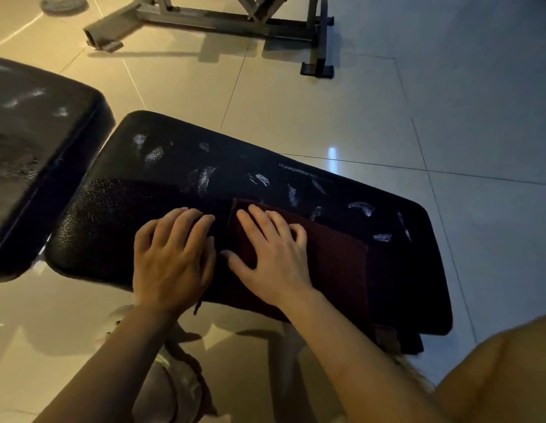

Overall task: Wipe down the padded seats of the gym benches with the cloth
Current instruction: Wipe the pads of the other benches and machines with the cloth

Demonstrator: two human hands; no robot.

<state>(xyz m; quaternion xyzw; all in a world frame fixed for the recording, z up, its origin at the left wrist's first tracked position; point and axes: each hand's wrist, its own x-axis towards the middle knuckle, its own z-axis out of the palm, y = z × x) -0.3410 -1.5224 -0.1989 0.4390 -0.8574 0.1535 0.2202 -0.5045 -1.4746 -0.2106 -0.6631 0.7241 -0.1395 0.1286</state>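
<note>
Dim, yellowish light. Black padded seat (162, 190) lying across centre of view, long axis running from upper left to lower right, narrower rounded end pointing upper left, wider end lower right. Surface pebbled, with scattered pale worn or scuffed patches along far half. Dark red cloth (332, 257) spread flat on right-hand half of seat, near edge side; long axis roughly along seat, far corner pointing toward upper left, one part draped over near edge of pad, a loose thread hanging below edge near left wrist. Right hand (271, 254) palm down on left part of cloth, fingers spread and mostly straight, pointing up and away, little finger slightly bent, thumb out to the left; pressing flat, no pinch. Left hand (174, 254) palm down directly on bare pad just beside cloth, fingers close together, straight, pointing up and right; thumb not clearly seen. Fingertips of the two hands near each other, not touching. Second black pad (37, 141) at left edge, set just beside narrow end of seat with thin gap between, also showing pale marks; blurred. Pale tiled floor (448, 132) all round, small light reflection beyond far edge of seat. Grey metal frame (235, 22) at top of view, well apart from seat. Round disc (64, 3) on floor at top left, cut off by picture edge.
</note>
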